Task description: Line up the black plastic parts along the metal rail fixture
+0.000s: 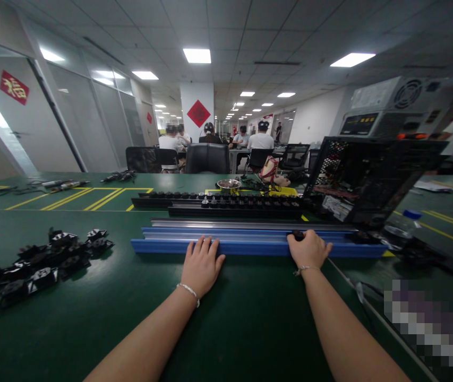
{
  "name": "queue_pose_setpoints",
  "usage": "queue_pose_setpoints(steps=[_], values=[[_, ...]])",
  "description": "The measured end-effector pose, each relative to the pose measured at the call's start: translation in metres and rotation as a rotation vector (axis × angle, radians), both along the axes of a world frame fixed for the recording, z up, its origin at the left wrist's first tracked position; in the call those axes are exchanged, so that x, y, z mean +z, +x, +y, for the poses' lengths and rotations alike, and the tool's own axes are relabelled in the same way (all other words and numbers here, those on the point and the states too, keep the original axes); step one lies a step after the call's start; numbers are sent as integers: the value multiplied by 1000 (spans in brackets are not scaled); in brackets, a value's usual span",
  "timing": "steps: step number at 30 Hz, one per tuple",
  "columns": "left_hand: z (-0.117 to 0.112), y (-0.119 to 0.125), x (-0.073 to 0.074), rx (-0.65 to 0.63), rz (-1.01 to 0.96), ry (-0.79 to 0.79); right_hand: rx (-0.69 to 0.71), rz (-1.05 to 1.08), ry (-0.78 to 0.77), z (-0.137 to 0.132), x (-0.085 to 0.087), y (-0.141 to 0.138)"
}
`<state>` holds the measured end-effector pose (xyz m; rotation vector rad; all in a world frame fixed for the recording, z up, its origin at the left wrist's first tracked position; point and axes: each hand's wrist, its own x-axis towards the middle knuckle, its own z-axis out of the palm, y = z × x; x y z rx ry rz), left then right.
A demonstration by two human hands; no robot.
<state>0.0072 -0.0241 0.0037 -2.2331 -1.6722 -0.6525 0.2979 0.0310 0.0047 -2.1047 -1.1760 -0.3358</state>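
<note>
A long blue channel rail (250,248) lies across the green table in front of me. My left hand (203,262) rests on its near edge left of the middle, fingers stretched out. Toward the rail's right part, my right hand (307,248) is closed around a small black part (298,235) inside the channel; its exact kind is mostly hidden by the fingers. More dark parts (365,236) sit in the channel's right end. Behind the blue rail are a grey metallic strip (226,224) and black rails (234,211) bearing a row of small black parts with metal pins.
Several black-and-silver parts (43,265) are heaped at left. An open computer case (373,175) with power supplies (385,98) on top stands at right, near a blue-capped clear container (403,225). A metal bowl (228,184) and cables lie farther back. People sit beyond.
</note>
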Motion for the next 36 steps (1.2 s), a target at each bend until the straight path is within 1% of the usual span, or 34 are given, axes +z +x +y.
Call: queue_pose_setpoints(steps=[9, 16, 19, 22, 25, 30, 36], values=[[2, 0, 2, -12, -39, 18, 11, -5, 1, -1, 0, 0], [11, -2, 15, -17, -145, 24, 8, -14, -33, -2, 2, -1], [15, -6, 17, -27, -178, 11, 15, -24, -36, -2, 2, -1], [15, -9, 14, -57, -171, 27, 20, -30, -25, -3, 1, -2], [10, -10, 9, -75, -138, 51, 24, -29, -24, -3, 1, -2], [2, -7, 4, -52, -93, 66, 33, -19, -80, -4, 4, -2], [0, -4, 2, -34, -53, 63, 38, -26, -105, -5, 7, -7]])
